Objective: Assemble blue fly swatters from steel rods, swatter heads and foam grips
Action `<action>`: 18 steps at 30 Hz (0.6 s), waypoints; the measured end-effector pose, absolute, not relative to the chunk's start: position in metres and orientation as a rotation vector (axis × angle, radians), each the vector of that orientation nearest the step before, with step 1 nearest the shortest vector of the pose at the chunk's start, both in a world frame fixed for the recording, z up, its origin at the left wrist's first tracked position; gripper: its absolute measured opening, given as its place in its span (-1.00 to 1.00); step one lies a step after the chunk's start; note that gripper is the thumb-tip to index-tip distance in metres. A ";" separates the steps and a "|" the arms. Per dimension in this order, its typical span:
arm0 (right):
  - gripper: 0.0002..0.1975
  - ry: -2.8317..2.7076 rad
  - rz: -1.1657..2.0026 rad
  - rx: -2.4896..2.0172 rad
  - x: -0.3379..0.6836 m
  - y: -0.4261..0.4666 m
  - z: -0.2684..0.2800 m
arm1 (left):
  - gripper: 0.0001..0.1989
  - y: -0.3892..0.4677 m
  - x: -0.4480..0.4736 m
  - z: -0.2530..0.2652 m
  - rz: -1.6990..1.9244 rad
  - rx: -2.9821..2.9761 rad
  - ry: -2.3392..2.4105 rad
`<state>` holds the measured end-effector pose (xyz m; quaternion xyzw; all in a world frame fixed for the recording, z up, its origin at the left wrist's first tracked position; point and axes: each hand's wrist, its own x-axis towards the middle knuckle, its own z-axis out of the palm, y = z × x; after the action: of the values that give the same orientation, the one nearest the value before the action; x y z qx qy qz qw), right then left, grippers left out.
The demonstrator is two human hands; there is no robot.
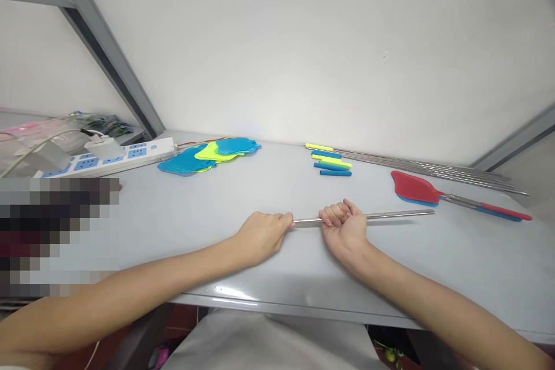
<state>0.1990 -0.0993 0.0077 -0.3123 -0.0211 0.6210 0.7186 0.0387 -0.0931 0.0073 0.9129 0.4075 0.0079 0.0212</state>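
Observation:
A thin metal rod (401, 215) lies level across the front of the table, held by both hands. My left hand (265, 237) is closed around its left end, knuckles up, so whatever is inside that fist is hidden. Farther along the rod, my right hand (346, 232) wraps it palm up, with the bare right end sticking out past the wrist. Beyond the right hand are several short blue and yellow handle sleeves (336, 173). Two finished fly swatters, a red one (416, 187) over a blue one (498, 212), rest to the right.
Blue and yellow swatter heads (184, 161) overlap in a pile at the back left. Several loose metal rods (433, 169) lie along the back right. A white power strip (160, 149) with plugs sits at the left. The table's front edge (299, 317) is close to my body.

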 end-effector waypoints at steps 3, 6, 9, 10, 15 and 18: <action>-0.67 -0.083 1.369 -0.711 0.198 -0.100 0.007 | -0.73 -0.094 0.039 0.006 0.038 2.832 1.260; -0.67 -0.051 1.369 -0.717 0.197 -0.101 0.009 | -0.74 -0.095 0.038 0.007 0.048 2.851 1.236; -0.67 -0.049 1.382 -0.709 0.198 -0.103 0.013 | -0.74 -0.096 0.037 0.008 0.062 2.857 1.218; -0.67 -0.065 1.392 -0.707 0.198 -0.104 0.015 | -0.73 -0.096 0.037 0.009 0.068 2.851 1.213; -0.68 -0.143 1.467 -0.685 0.203 -0.107 0.023 | -0.69 -0.096 0.034 0.014 0.116 2.783 1.167; -0.67 -0.163 1.522 -0.676 0.208 -0.105 0.024 | -0.67 -0.094 0.031 0.017 0.145 2.736 1.144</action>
<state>0.2075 -0.1053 0.0236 -0.2998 -0.0724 0.6754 0.6699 0.0305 -0.0945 0.0175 0.9180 0.3840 0.0487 0.0861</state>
